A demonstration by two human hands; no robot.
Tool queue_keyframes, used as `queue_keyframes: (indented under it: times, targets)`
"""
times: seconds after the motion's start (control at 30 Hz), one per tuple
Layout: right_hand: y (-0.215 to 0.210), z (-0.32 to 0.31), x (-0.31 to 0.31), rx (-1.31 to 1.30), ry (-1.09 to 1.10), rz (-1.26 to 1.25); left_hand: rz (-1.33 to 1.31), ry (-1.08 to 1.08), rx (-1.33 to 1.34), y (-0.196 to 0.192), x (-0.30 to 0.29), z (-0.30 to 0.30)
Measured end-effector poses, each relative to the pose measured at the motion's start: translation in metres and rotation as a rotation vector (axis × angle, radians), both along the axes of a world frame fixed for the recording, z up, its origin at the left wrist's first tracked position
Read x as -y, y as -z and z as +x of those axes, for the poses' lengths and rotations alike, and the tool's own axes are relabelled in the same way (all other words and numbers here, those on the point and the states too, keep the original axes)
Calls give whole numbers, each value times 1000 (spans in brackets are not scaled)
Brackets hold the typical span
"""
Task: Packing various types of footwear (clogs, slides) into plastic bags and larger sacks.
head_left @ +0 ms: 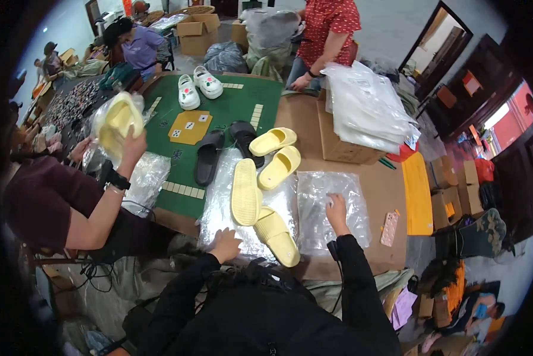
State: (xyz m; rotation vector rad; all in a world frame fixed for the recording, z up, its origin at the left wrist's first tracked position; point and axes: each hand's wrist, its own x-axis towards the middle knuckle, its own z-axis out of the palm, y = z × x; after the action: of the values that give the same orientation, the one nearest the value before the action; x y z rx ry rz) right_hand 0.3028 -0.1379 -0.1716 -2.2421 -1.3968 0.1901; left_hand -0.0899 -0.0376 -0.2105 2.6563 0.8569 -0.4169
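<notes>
The clear plastic bag under the right hand lies right of centre in the frame, flat on the brown cardboard sheet that covers this end of the table. Its long axis runs up and down the picture, roughly in line with the right forearm, so most of the bag stretches away from the fingers toward the lower edge and to both sides. The right hand rests on its upper middle, palm down, fingers loosely spread and pressing the film, gripping nothing. The bag looks empty, thin, wrinkled and glossy, with white glare across it.

The left hand sits lower and left of centre, flat with the fingers together on the edge of a second, larger sheet of clear plastic; it holds nothing either. It is the nearer hand to the pale yellow slides: one lies sole up, long axis up and down, just above and right of it, and another lies tilted between the two hands, toe toward the lower right, near the empty bag's left edge. Two more yellow slides lie above these, angled toward the upper right, beside a pair of black slides on the green game mat.

In the upper left a co-worker's hand lifts a yellow slide in a bag. A stack of clear bags sits on a cardboard box at upper right, a pair of white clogs at the mat's top, and a small pink phone case lies right of the empty bag
</notes>
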Motion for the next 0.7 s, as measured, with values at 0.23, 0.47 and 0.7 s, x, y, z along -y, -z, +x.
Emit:
queue_keyframes:
  times: [0.23, 0.47, 0.7]
  targets:
    - [44, 2, -38, -57, -17, -554, 188, -65, 136, 25, 16, -5]
    - [18, -63, -77, -44, 20, 5, 167, -61, 261, 34, 23, -25]
    - [23, -154, -106, -425, -225, -515, 43, -137, 130, 53, 19, -12]
